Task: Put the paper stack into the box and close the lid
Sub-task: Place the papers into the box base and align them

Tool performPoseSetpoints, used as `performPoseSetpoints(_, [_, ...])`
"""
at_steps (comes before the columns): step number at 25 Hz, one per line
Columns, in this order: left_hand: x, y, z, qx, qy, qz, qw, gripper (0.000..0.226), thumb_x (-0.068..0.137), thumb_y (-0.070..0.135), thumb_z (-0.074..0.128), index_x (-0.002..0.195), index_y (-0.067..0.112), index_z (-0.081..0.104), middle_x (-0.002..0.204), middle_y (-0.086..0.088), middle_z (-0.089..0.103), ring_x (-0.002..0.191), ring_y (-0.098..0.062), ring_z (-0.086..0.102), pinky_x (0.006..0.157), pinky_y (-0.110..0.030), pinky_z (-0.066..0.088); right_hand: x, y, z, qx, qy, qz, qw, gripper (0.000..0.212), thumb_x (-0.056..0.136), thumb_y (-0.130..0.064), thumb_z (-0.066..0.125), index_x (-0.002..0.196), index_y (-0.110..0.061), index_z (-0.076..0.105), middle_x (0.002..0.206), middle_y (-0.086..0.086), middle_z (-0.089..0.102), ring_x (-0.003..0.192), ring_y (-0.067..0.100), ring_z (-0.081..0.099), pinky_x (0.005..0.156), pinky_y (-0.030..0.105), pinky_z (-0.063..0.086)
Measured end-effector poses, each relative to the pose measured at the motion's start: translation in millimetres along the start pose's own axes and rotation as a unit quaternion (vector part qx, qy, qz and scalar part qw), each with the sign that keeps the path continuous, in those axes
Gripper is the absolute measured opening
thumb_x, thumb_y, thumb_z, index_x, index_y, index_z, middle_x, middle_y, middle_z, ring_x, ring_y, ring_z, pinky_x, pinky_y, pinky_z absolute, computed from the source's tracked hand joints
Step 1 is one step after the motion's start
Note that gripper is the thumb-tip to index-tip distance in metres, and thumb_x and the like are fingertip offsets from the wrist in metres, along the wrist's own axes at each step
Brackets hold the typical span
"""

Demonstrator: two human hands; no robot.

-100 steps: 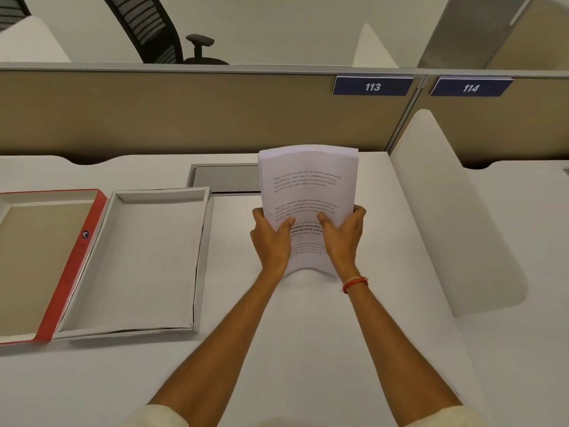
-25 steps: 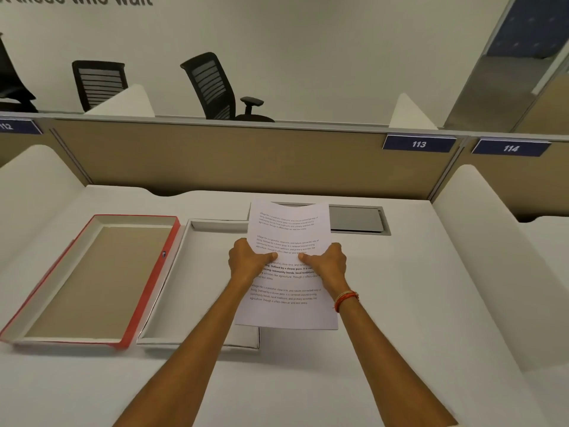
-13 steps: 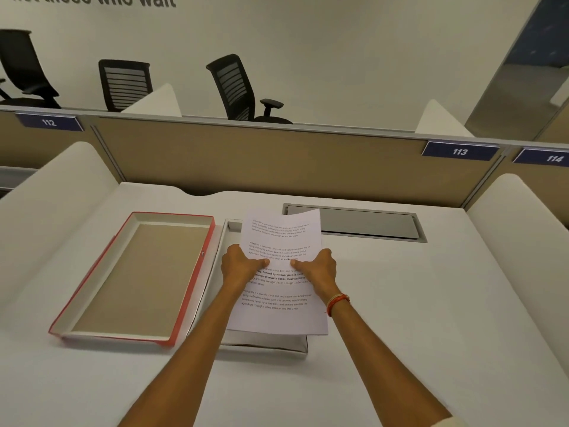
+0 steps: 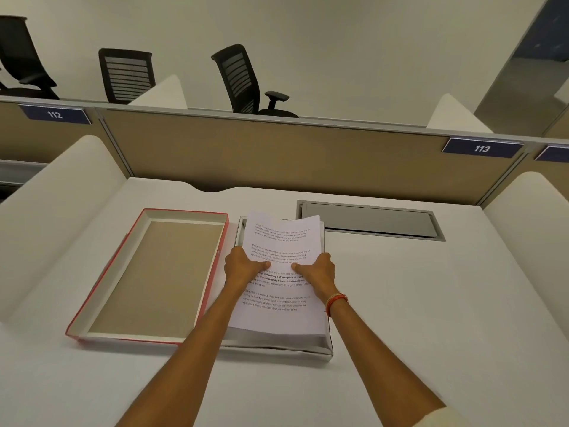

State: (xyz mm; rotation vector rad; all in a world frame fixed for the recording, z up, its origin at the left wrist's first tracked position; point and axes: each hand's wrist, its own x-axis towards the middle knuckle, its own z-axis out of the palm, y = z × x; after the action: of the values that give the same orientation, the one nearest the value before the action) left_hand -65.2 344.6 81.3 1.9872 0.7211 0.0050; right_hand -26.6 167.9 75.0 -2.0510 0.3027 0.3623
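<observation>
**deskjockey:** So where are we at here? Starting closest to the camera: two bare forearms reach out over the white desk [image 4: 431,303], and both hands are clamped on the paper stack [image 4: 278,291]. The left hand [image 4: 243,268] grips the left edge and the right hand [image 4: 317,271] grips the right edge, thumbs lying on top of the printed page, fingers tucked underneath where I can't see them. There's a red thread bracelet [image 4: 336,301] on the right wrist.

**papertrail:** I'd call it the loading step, nearly done. The stack sits right over the box [image 4: 320,352], the white tray with its near wall showing just under the paper's front edge. Can't tell if the sheets are resting on the bottom or held a hair above it (the near end looks lower than the far end, which seems to ride up a bit).

**deskjockey:** Next move, I'd guess: settle it flat, slide the fingers out from under without dragging sheets along, then go for the lid [image 4: 160,272].

**papertrail:** Yep, that's the red-edged one lying open side up, touching or just beside the box on its left. It'll need flipping over before it goes on.

**deskjockey:** And the paper itself?

**papertrail:** White, fairly thick, short paragraphs of printed text on the top sheet. The far corners look slightly fanned, so not perfectly squared. It fills most of the box's width, so a snug fit, I'd think.

**deskjockey:** Further back there's a grey cable hatch [image 4: 369,221], then the tan partition [image 4: 261,155].
</observation>
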Motion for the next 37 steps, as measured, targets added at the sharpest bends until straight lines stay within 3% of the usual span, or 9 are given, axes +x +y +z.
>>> performPoseSetpoints(4, [11, -8, 1, 0.004, -0.011, -0.007, 1.0, 0.057, 0.065, 0.024, 0.089, 0.113, 0.004, 0.066, 0.117, -0.016, 0.071, 0.1, -0.034, 0.07, 0.083, -0.048, 0.06, 4, 2, 8, 0.005, -0.002, 0.002, 1.0, 0.054, 0.071, -0.023, 0.083, 0.107, -0.008, 0.045, 0.118, 0.014, 0.063, 0.104, 0.03, 0.065, 0.078, 0.035, 0.057])
performPoseSetpoints(8, [20, -17, 2, 0.012, -0.019, -0.013, 1.0, 0.057, 0.066, 0.025, 0.089, 0.114, 0.005, 0.065, 0.118, -0.016, 0.07, 0.1, -0.033, 0.07, 0.084, -0.048, 0.059, 11, 8, 17, 0.013, -0.015, 0.003, 1.0, 0.059, 0.073, -0.021, 0.082, 0.117, -0.003, 0.049, 0.119, 0.013, 0.064, 0.103, 0.029, 0.066, 0.063, 0.021, 0.051])
performPoseSetpoints(14, [24, -26, 6, 0.016, -0.032, -0.02, 0.999, 0.056, 0.07, 0.023, 0.086, 0.116, 0.004, 0.063, 0.121, -0.017, 0.068, 0.104, -0.035, 0.068, 0.087, -0.046, 0.058, 15, 12, 26, -0.016, -0.008, 0.014, 1.0, 0.056, 0.078, -0.02, 0.079, 0.12, -0.001, 0.046, 0.123, 0.015, 0.061, 0.11, 0.031, 0.063, 0.081, 0.031, 0.053])
performPoseSetpoints(23, [32, -34, 15, 0.001, -0.042, -0.024, 0.999, 0.048, 0.077, 0.017, 0.08, 0.118, 0.002, 0.061, 0.125, -0.019, 0.066, 0.109, -0.036, 0.066, 0.087, -0.042, 0.055, 24, 12, 30, -0.09, -0.019, 0.0, 0.996, 0.036, 0.087, -0.016, 0.069, 0.113, -0.003, 0.049, 0.125, 0.018, 0.059, 0.111, 0.033, 0.061, 0.081, 0.029, 0.05])
performPoseSetpoints(33, [37, -46, 20, -0.017, -0.059, -0.044, 0.997, 0.048, 0.08, 0.017, 0.078, 0.12, 0.003, 0.057, 0.127, -0.017, 0.064, 0.111, -0.035, 0.065, 0.09, -0.043, 0.054, 41, 26, 37, -0.115, -0.036, 0.004, 0.993, 0.039, 0.089, -0.016, 0.064, 0.121, 0.001, 0.049, 0.12, 0.018, 0.06, 0.101, 0.03, 0.064, 0.075, 0.028, 0.054])
performPoseSetpoints(37, [37, -48, 19, -0.015, -0.06, -0.037, 0.997, 0.049, 0.08, 0.018, 0.078, 0.122, 0.003, 0.057, 0.128, -0.016, 0.064, 0.112, -0.035, 0.064, 0.092, -0.043, 0.054, 44, 30, 37, -0.118, -0.038, 0.014, 0.992, 0.037, 0.09, -0.014, 0.062, 0.12, 0.002, 0.048, 0.118, 0.019, 0.06, 0.099, 0.03, 0.065, 0.079, 0.033, 0.057])
